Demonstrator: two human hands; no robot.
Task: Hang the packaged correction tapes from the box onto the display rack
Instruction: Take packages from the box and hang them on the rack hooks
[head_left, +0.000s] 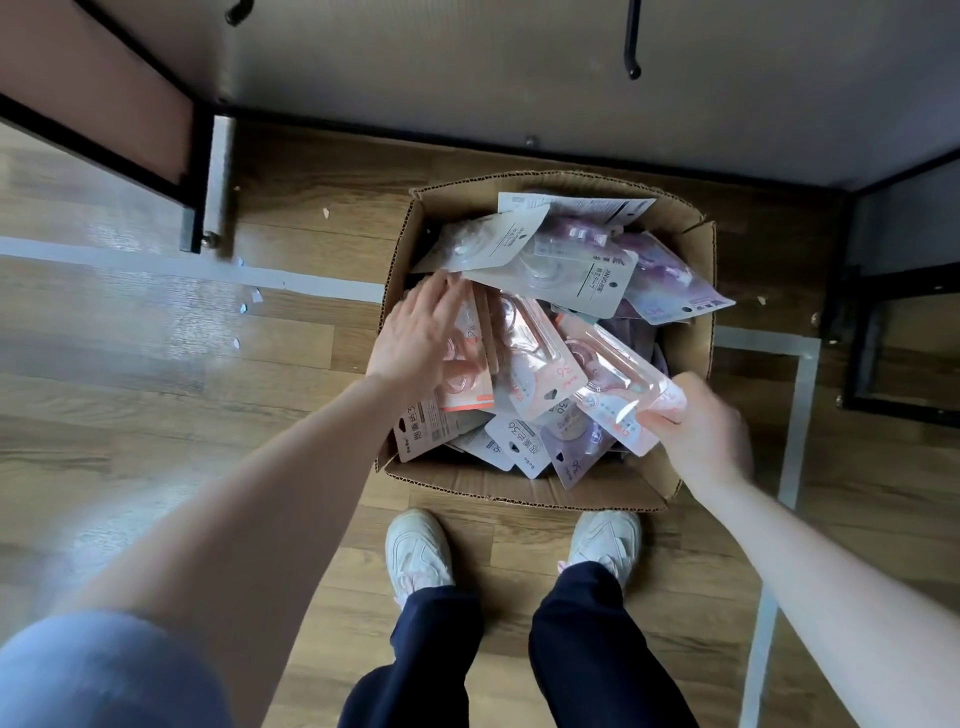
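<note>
An open cardboard box (524, 491) stands on the wooden floor in front of my feet, filled with several packaged correction tapes in pink, white and purple. My left hand (423, 335) lies flat with fingers spread on a pink package (467, 374) at the box's left side. My right hand (701, 431) grips the lower end of a pink correction tape package (618, 379) at the box's right side, slightly lifted over the pile. Two black rack hooks (632, 47) hang from the grey back panel at the top of the view.
The display rack's black frame (200, 182) runs along the top and left, with another black frame (852, 332) at the right. A light metal bar (795, 431) lies on the floor to the right. My white shoes (415, 556) stand just below the box.
</note>
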